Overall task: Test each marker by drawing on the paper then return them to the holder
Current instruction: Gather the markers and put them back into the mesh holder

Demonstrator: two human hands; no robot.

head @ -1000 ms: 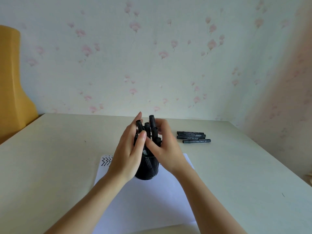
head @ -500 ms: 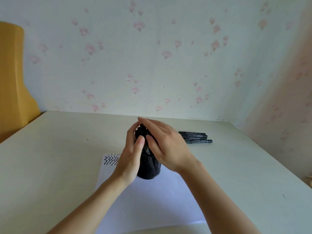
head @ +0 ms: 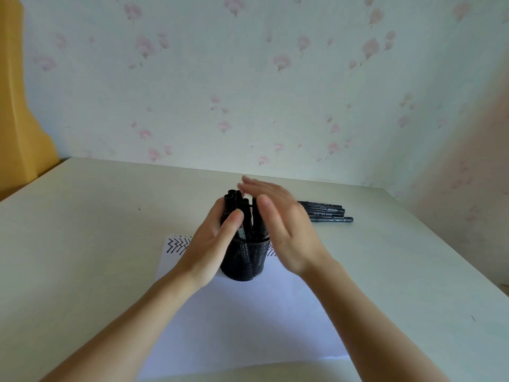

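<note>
A black mesh holder [head: 245, 261] stands on a white sheet of paper [head: 248, 321] and holds several black markers [head: 249, 216] upright. My left hand [head: 212, 244] wraps around the holder's left side, fingers against the markers. My right hand [head: 281, 224] hovers open and blurred just right of the marker tops, fingers stretched flat, holding nothing. Black zigzag marks [head: 177, 245] run along the paper's far edge.
Several more black markers [head: 327, 213] lie side by side on the pale table [head: 96, 230], behind and right of my right hand. A yellow chair back [head: 19, 119] stands at the far left. A flowered wall closes the table's far and right sides.
My right hand was pressing on the marker tops; it has now lifted off and swung right, fingers spread. My left hand stays on the holder.
</note>
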